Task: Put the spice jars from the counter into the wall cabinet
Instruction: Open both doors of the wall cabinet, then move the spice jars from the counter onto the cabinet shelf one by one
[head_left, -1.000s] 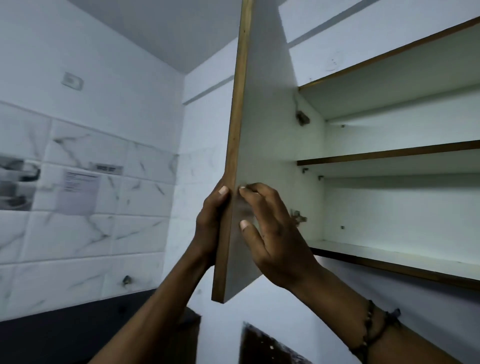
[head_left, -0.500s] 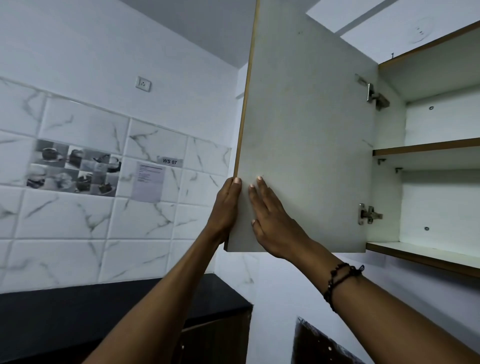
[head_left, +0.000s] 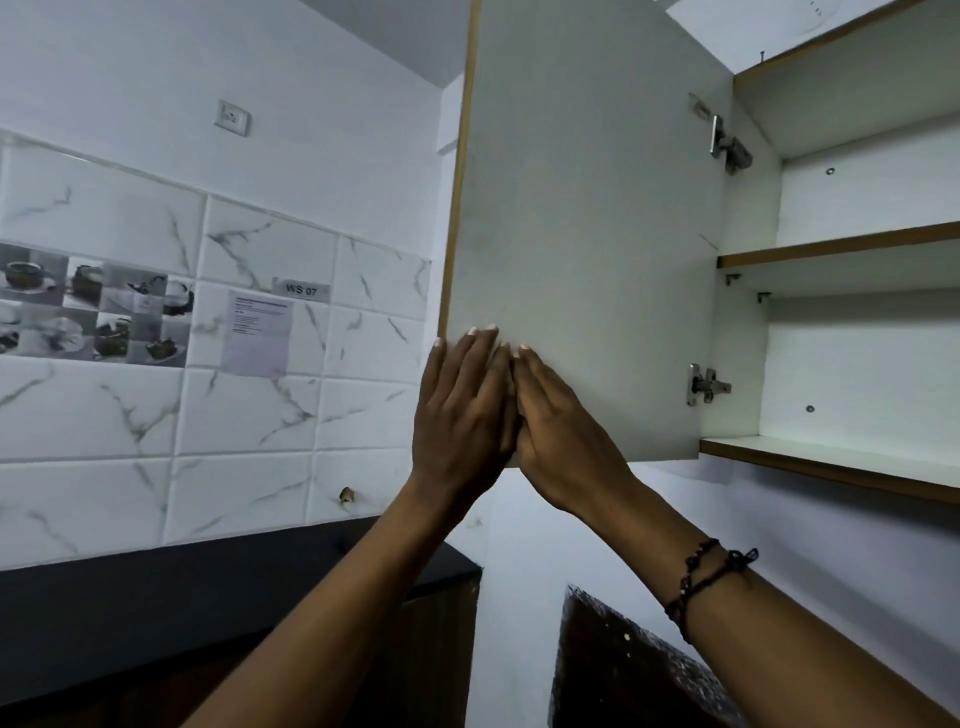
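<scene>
The wall cabinet (head_left: 852, 244) hangs at the upper right, white inside, with two bare shelves edged in brown. Its door (head_left: 587, 218) stands swung wide to the left, inner face toward me. My left hand (head_left: 460, 415) and my right hand (head_left: 563, 431) lie flat, side by side, on the door's lower left corner, fingers stretched out and holding nothing. A dark bead bracelet sits on my right wrist. No spice jar is in view.
A black counter (head_left: 156, 597) runs along the tiled wall at the lower left, with a wooden base unit under it. A dark speckled slab (head_left: 623, 670) shows at the bottom middle. Metal hinges (head_left: 706, 384) stick out on the door's right edge.
The door has swung further open to the left. My left hand left the door's outer edge and now lies flat on its inner face beside my right hand.
</scene>
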